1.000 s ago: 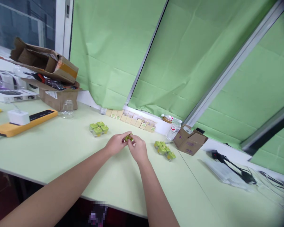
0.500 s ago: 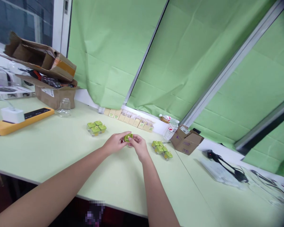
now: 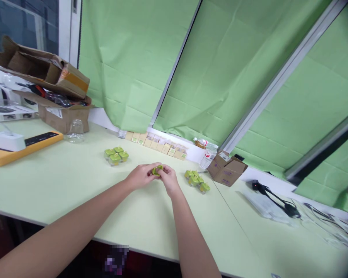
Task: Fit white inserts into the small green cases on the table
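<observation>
Both of my hands meet over the middle of the pale green table (image 3: 60,181). My left hand (image 3: 140,177) and my right hand (image 3: 168,180) pinch one small jar with a green lid (image 3: 156,170) between their fingertips; most of the jar is hidden by the fingers. A tight block of several green-lidded jars (image 3: 115,155) stands to the left, beyond my left hand. A looser cluster of several green-lidded jars (image 3: 196,180) sits just to the right of my right hand.
A row of small beige cartons (image 3: 156,143) lines the wall under the green curtain. A small cardboard box (image 3: 225,168) and a water bottle (image 3: 208,156) lie back right. Open cardboard boxes (image 3: 50,92), a glass jar (image 3: 75,131) and an orange power strip (image 3: 26,143) are left; black cables (image 3: 275,197) right.
The view has drifted, so everything sits a little further left and up. My hands stay together on the small jar, and its lid shows at a slightly different tilt.
</observation>
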{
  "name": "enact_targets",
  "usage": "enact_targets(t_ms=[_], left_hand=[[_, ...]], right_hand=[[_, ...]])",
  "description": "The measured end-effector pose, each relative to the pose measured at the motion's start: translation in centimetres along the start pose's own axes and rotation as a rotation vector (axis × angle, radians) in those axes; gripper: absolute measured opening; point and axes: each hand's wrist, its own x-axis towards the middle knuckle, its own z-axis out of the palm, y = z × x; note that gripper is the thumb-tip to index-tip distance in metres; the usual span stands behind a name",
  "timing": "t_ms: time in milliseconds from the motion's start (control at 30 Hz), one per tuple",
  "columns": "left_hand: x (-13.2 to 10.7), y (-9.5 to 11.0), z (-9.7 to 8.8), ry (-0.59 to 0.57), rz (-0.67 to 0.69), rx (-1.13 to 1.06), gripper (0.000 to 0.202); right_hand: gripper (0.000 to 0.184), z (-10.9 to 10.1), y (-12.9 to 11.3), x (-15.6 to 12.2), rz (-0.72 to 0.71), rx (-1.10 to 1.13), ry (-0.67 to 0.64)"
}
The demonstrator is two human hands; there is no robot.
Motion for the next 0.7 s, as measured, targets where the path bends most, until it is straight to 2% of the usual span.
enact_targets(t_ms=[200, 333, 467, 600, 700], left_hand=[[0.1, 0.0, 0.1, 0.019, -0.016, -0.056, 0.047], [0.1, 0.1, 0.0, 0.019, -0.007, -0.013, 0.048], [0.1, 0.3, -0.4, 0.019, -0.013, 0.049, 0.046], [0.1, 0.8, -0.9, 0.143, 0.071, 0.115, 0.052], [0.1, 1.0, -0.9, 0.193, 0.164, 0.109, 0.056]], right_hand=[[0.026, -0.2, 0.0, 0.1, 0.017, 0.011, -0.006], [0.029, 0.1, 0.0, 0.1, -0.007, -0.019, 0.031], [0.03, 0.0, -0.1, 0.2, 0.042, 0.039, 0.017], [0.03, -0.3, -0.5, 0.0, 0.108, 0.116, -0.001], [0.029, 0.1, -0.7, -0.4, 0.154, 0.08, -0.106]])
